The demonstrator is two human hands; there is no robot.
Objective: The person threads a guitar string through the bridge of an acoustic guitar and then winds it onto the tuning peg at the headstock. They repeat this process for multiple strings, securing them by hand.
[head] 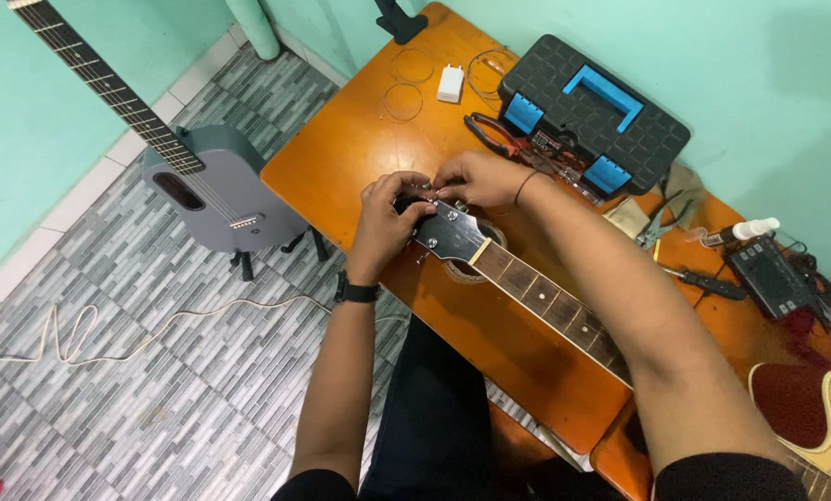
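Observation:
A guitar lies across the orange table (341, 158), its dark headstock (452, 232) toward the far left and its fretted neck (554, 311) running to the yellow body (828, 413) at the lower right. My left hand (387, 218), with a black watch on the wrist, grips the end of the headstock. My right hand (476, 178) pinches at a tuning peg on the headstock's far edge, fingertips close to the left hand's. Whether a string is between the fingers is too small to tell.
A black toolbox with blue latches (593, 111) stands at the table's back. Red-handled pliers (494, 134), coiled strings (406, 83), a white charger (450, 83), a screwdriver (708, 281) and a black device (768, 276) lie around. A grey guitar (216, 190) stands on the tiled floor left, with a white cable (109, 339).

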